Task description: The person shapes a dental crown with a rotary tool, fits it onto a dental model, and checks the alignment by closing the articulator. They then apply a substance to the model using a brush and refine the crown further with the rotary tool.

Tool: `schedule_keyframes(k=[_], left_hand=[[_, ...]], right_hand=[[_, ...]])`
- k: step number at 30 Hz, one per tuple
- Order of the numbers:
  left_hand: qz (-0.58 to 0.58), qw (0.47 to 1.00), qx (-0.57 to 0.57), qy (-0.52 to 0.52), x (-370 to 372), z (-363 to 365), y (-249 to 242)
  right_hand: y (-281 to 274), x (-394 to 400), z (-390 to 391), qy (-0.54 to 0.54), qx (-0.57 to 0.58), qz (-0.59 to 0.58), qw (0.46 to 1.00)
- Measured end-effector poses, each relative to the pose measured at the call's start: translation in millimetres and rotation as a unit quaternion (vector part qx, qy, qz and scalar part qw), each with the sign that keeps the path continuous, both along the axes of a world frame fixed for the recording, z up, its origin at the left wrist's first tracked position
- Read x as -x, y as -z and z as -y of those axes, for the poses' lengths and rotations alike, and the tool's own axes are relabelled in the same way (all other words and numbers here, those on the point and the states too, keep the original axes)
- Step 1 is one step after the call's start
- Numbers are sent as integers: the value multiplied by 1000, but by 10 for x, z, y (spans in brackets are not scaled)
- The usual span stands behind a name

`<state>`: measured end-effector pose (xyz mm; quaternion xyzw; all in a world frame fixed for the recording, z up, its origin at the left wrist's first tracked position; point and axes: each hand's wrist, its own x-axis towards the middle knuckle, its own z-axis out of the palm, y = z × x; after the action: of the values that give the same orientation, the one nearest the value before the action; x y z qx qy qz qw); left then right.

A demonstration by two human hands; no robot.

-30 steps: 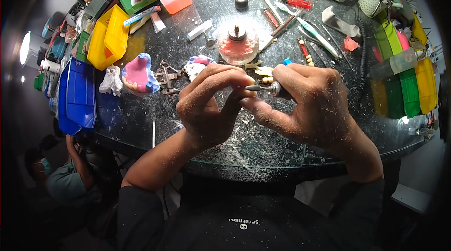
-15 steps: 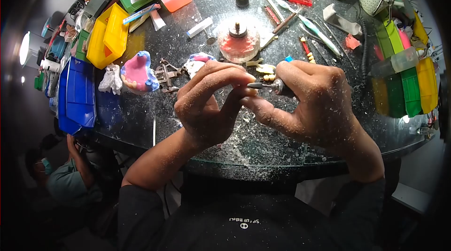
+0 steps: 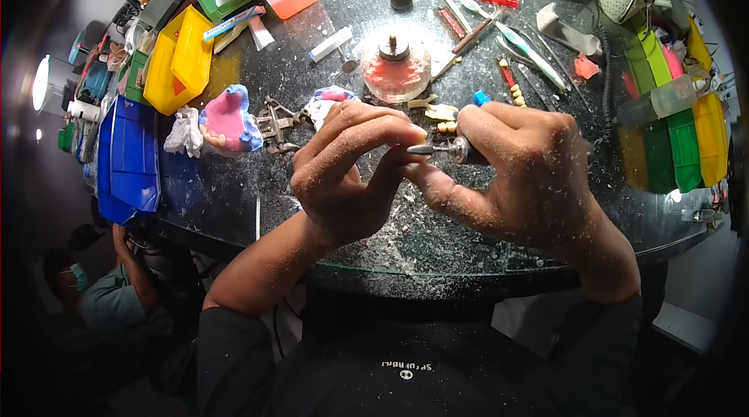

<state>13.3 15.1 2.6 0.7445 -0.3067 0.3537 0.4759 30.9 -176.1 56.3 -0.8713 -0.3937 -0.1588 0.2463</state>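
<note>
My right hand is closed around a rotary handpiece, its grey metal bur pointing left. The bur's tip meets the pinched fingertips of my left hand; whatever small piece they grip is hidden. My right thumb reaches across to the left fingertips. Pale dust covers both hands. Just beyond them are a strip of artificial teeth and a yellowish piece. A pink and blue wax denture model stands farther left, beside a metal articulator. A second, similar model is partly behind my left hand.
A round pot with a metal burner-like top stands behind my hands. Hand tools and a red strip with teeth lie back right. Yellow and blue bins line the left. Another person sits lower left.
The bur has shifted slightly down and turned in angle, with more of its shank showing. Both hands stay almost in place.
</note>
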Motion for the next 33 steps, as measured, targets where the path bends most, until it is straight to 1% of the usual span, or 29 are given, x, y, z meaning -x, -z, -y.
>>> schedule_keyframes(k=[5, 8, 11, 14, 17, 19, 23, 25, 26, 33], left_hand=[[17, 1000, -11, 3, -12, -7, 0], [17, 1000, -4, -15, -6, 7, -5], [23, 1000, -11, 1, -18, -13, 9], [27, 999, -16, -16, -15, -4, 1], [31, 999, -20, -4, -18, -13, 5], [21, 1000, -6, 0, -14, -11, 11], [0, 1000, 24, 17, 4, 19, -1], [-17, 998, 54, 18, 18, 23, 32], [-26, 997, 68, 19, 19, 22, 44], [-35, 996, 72, 29, 26, 21, 53]], right_hand=[[-12, 8, 9, -3, 6, -12, 1000], [1, 9, 15, -1, 3, -8, 1000], [-20, 17, 12, -1, 11, -8, 1000], [-21, 17, 14, 1, 6, -10, 1000], [-33, 30, 14, 2, 12, -17, 1000], [6, 2, 8, 1, -6, -2, 1000], [-10, 31, -3, 3, -15, -11, 1000], [-8, -13, 5, 4, -40, -10, 999], [-10, -7, 1, 4, -34, -9, 999], [-9, 25, -8, 9, -19, -17, 1000]])
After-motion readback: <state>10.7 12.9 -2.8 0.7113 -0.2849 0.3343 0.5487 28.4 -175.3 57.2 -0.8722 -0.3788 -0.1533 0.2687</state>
